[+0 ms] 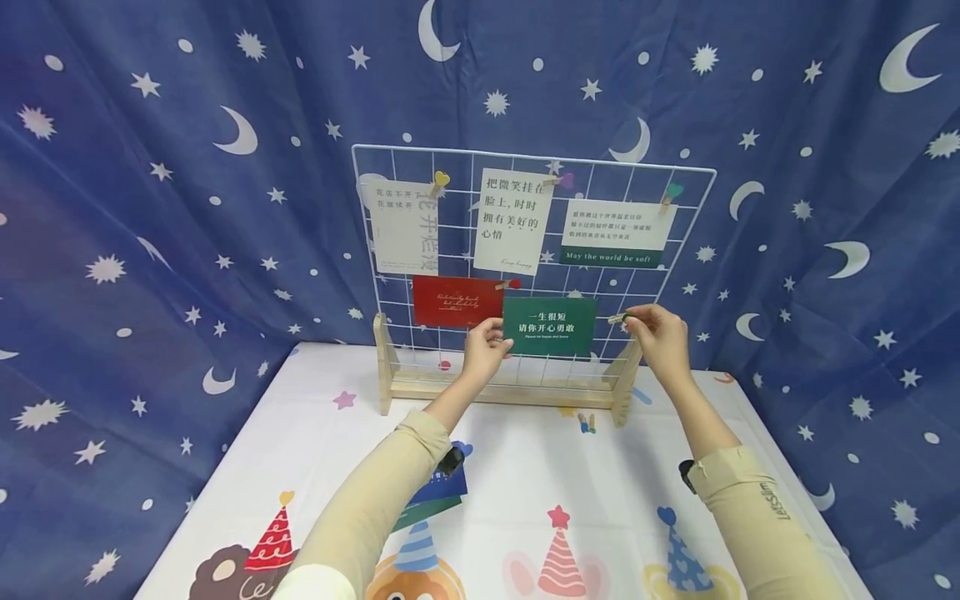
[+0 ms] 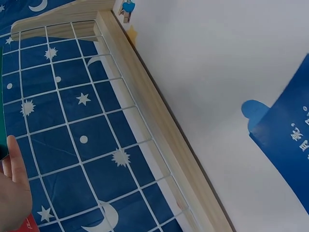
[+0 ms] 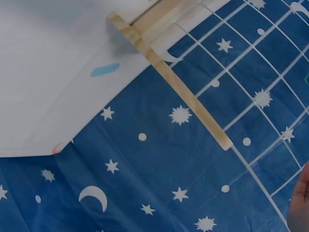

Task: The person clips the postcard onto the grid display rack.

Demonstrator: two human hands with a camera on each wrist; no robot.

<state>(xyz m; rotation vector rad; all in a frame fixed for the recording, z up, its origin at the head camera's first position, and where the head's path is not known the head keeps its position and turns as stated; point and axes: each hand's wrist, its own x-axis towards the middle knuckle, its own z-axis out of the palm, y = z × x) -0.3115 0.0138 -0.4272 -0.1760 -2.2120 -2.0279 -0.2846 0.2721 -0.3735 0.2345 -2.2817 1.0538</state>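
Observation:
A green card (image 1: 550, 327) with white lettering is held against the wire grid of the display rack by my left hand (image 1: 486, 346), which pinches its left edge. To the card's right, my right hand (image 1: 663, 340) pinches a small wooden clothespin (image 1: 618, 318) between thumb and fingertips, just apart from the card. A red card (image 1: 453, 302) hangs beside the green one under a red-topped clip. In the left wrist view only a sliver of the green card (image 2: 1, 106) shows; in the right wrist view the hand (image 3: 300, 198) is partly cut off.
Three pale cards hang along the upper grid: left (image 1: 405, 233), middle (image 1: 513, 221) and right (image 1: 618, 225), each with a clip. The rack's wooden base (image 1: 502, 393) stands on the printed tablecloth. Small clothespins (image 1: 587, 423) lie before it. A blue card (image 2: 289, 130) lies nearer me.

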